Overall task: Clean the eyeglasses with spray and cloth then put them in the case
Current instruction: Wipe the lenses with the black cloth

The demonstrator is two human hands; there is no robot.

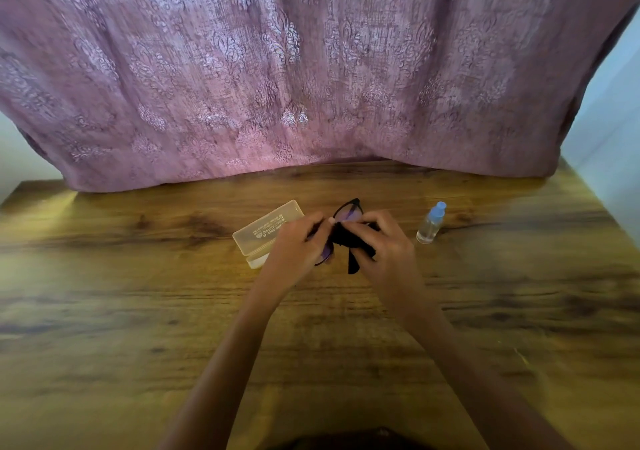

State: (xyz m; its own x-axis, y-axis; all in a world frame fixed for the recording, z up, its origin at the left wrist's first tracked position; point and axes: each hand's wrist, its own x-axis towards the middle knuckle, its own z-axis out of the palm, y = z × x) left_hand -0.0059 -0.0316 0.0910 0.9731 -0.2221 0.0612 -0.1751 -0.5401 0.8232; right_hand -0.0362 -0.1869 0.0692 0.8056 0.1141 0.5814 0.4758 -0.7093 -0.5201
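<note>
Black-framed eyeglasses (348,209) are held above the middle of the wooden table (138,311). My left hand (298,245) grips the frame by its near lens. My right hand (384,245) presses a black cloth (349,241) against the glasses, and a corner of the cloth hangs down below my fingers. A translucent plastic case (266,231) lies shut on the table just left of my left hand. A small clear spray bottle with a blue cap (431,222) stands upright to the right of my right hand.
A pink patterned curtain (311,68) hangs behind the table and touches its far edge. The table's left and right edges are in view, with pale wall beyond them.
</note>
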